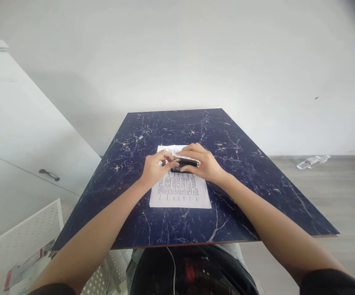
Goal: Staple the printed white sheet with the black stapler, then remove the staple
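Observation:
A black stapler with an orange bit at its right end lies across a printed sheet of paper on the dark blue table. Curved over the stapler from the right, my right hand grips it between thumb and fingers. At the stapler's left end, my left hand has thumb and fingertips pinched together. Something small and greyish may be between them, too small to make out. Both hands partly cover the upper half of the sheet and some of the stapler.
The blue marbled table has a small pale scrap near its far left. A white cabinet and a perforated white basket stand at the left. Clear plastic packaging lies on the floor at the right. A white cable hangs by my lap.

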A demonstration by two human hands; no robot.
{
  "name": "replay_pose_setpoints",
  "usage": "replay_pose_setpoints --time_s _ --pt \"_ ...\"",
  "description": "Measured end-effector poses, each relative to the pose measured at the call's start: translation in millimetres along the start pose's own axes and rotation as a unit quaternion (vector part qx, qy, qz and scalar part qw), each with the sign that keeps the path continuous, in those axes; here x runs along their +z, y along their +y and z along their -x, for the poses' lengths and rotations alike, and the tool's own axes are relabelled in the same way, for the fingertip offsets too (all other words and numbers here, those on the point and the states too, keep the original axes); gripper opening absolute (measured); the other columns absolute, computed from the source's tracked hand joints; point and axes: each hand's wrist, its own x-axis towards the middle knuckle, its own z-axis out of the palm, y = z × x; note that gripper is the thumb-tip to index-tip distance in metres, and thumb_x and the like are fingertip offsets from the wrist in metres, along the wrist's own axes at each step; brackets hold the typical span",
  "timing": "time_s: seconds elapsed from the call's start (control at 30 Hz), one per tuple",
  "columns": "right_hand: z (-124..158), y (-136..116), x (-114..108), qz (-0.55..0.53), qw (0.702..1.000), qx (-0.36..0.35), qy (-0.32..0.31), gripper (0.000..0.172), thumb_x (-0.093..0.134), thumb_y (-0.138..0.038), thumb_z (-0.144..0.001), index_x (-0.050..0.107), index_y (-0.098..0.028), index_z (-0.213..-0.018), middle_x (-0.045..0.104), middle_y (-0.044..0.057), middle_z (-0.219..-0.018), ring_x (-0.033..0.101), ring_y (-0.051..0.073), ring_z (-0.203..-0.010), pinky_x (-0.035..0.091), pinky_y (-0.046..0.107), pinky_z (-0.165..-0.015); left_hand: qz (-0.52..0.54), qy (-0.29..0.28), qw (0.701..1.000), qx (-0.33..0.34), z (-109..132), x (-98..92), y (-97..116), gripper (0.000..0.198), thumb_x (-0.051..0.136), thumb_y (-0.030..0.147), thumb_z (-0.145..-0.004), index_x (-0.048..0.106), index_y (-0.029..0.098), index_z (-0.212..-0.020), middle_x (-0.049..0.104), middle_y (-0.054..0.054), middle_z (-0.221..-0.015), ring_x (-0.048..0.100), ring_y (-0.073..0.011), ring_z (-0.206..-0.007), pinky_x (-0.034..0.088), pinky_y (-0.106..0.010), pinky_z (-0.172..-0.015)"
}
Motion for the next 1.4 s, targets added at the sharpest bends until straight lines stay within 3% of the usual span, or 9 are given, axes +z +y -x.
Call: replay_pose_setpoints --time_s 0.17,0.33,0.47,0.6,0.73,0.83,1.0,1.17,1.4 --pt "4.3 -7.1 8.2 0.019 0.993 -0.110 -0.035 0.031 0.054 -0.025 -0.105 0.071 -0.033 -0.129 0.074 0.006 -0.121 0.067 0.023 -0.102 0.054 0.044 -0.089 -0.004 -0.040 0.999 0.007 5.0 6.9 6.5 0.015 0.083 0.035 -0.081 0.074 0.023 -0.078 0.072 -0.002 -0.071 0.066 -0.0178 -0.063 0.052 -0.031 -0.064" --pt "0.9 3.3 -3.2 0.070 0.997 -0.016 0.040 0.022 0.057 -0.031 -0.102 0.079 -0.030 -0.106 0.078 0.005 -0.107 0.069 0.024 -0.096 0.052 0.045 -0.090 -0.004 -0.047 0.999 0.017 0.1 2.9 5.4 0.021 0.070 0.042 -0.092 0.074 0.024 -0.103 0.079 -0.006 -0.087 0.074 -0.0213 -0.073 0.056 -0.031 -0.066" --pt "-4.5 65.2 -38.4 0.149 0.958 0.174 0.173 0.022 0.065 -0.041 -0.093 0.077 -0.023 -0.090 0.077 0.007 -0.092 0.069 0.024 -0.083 0.053 0.041 -0.086 -0.122 0.078 0.988 -0.054 -26.2 -28.8 -25.8 0.022 0.057 0.039 -0.098 0.072 0.021 -0.100 0.078 -0.006 -0.087 0.074 -0.0202 -0.074 0.057 -0.030 -0.070" --pt "2.2 152.0 -70.5 0.265 0.886 0.347 0.158 0.019 0.069 -0.038 -0.081 0.076 -0.021 -0.078 0.074 0.008 -0.076 0.067 0.028 -0.079 0.051 0.041 -0.081 -0.412 0.128 0.886 -0.170 -62.9 -71.5 -75.3 0.021 0.053 0.023 -0.097 0.074 0.019 -0.101 0.077 -0.012 -0.102 0.070 -0.0281 -0.105 0.052 -0.040 -0.097" --pt "15.6 204.6 -76.3 0.285 0.871 0.385 0.108 0.020 0.064 -0.035 -0.081 0.076 -0.019 -0.082 0.076 0.013 -0.090 0.066 0.031 -0.089 0.051 0.042 -0.084 -0.523 0.067 0.829 -0.188 -84.4 -91.8 -114.6 0.041 0.051 0.022 -0.098 0.063 0.018 -0.138 0.056 -0.018 -0.149 0.052 -0.0365 -0.134 0.043 -0.052 -0.109" --pt "23.3 214.5 -71.3 0.295 0.888 0.344 0.079 0.024 0.057 -0.031 -0.085 0.076 -0.017 -0.090 0.074 0.017 -0.105 0.063 0.033 -0.102 0.049 0.045 -0.093 -0.535 0.021 0.824 -0.184 -89.1 -92.1 -128.7 0.042 0.048 0.023 -0.100 0.064 0.021 -0.139 0.061 -0.017 -0.144 0.053 -0.0378 -0.131 0.042 -0.055 -0.108" --pt "29.0 194.7 -63.5 0.276 0.894 0.308 0.173 0.033 0.057 -0.029 -0.084 0.070 -0.017 -0.111 0.066 0.017 -0.119 0.062 0.031 -0.100 0.049 0.045 -0.093 -0.539 0.007 0.830 -0.144 -80.8 -86.7 -125.9 0.036 0.042 0.014 -0.099 0.075 0.017 -0.113 0.070 -0.017 -0.114 0.064 -0.0313 -0.109 0.048 -0.043 -0.098" --pt "19.7 142.4 -62.4 0.209 0.885 0.330 0.252 0.018 0.056 -0.024 -0.082 0.067 -0.018 -0.095 0.064 0.014 -0.111 0.059 0.020 -0.069 0.051 0.044 -0.086 -0.495 0.041 0.859 -0.123 -61.5 -82.0 -107.9 0.035 0.046 0.009 -0.094 0.074 0.017 -0.114 0.068 -0.017 -0.119 0.067 -0.0307 -0.108 0.051 -0.042 -0.096" --pt "-2.7 34.9 -37.2 0.096 0.927 0.247 0.267 0.009 0.057 -0.021 -0.083 0.065 -0.021 -0.088 0.066 0.008 -0.098 0.061 0.019 -0.071 0.052 0.039 -0.075 -0.182 0.193 0.950 -0.163 -42.1 -54.2 -63.4 0.021 0.050 0.020 -0.099 0.070 0.015 -0.105 0.076 -0.010 -0.093 0.073 -0.0177 -0.071 0.058 -0.028 -0.063"
